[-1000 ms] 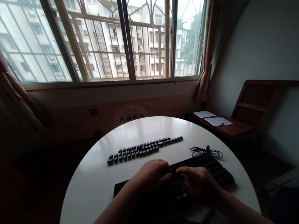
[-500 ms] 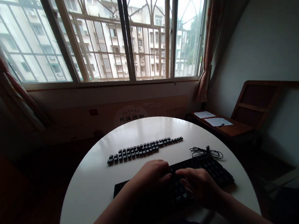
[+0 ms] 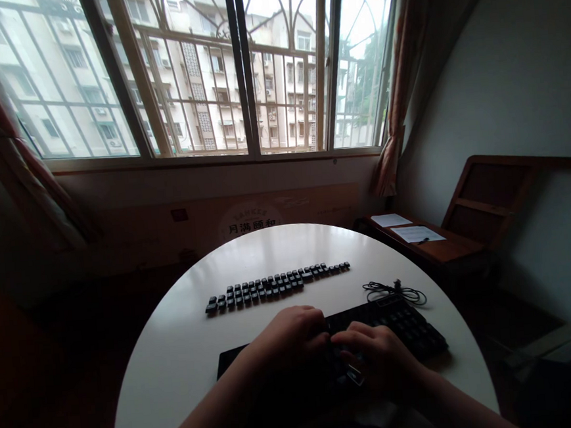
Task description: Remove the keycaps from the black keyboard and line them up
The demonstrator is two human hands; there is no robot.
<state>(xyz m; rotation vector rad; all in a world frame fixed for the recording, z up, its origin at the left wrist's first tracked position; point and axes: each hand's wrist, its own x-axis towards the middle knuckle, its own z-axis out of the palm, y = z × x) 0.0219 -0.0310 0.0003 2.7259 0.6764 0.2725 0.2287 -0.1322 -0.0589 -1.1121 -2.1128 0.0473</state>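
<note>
A black keyboard (image 3: 413, 332) lies near the front edge of the round white table (image 3: 178, 354). My left hand (image 3: 288, 339) rests on its middle with the fingers curled down onto the keys; what is under them is hidden. My right hand (image 3: 380, 358) is curled just to the right, its fingertips almost touching the left hand. A small metal tool (image 3: 355, 375) shows below its thumb. A long double row of loose black keycaps (image 3: 271, 286) lies on the table beyond the keyboard.
The keyboard's coiled cable (image 3: 395, 291) lies at its far right corner. A low wooden side table (image 3: 431, 242) with white papers (image 3: 415, 233) stands to the right, a wooden frame (image 3: 492, 198) leaning behind it. A barred window (image 3: 234, 66) and curtains fill the back wall.
My right hand has crept a little left, toward the left hand, and the metal tool with it. The left hand has barely moved.
</note>
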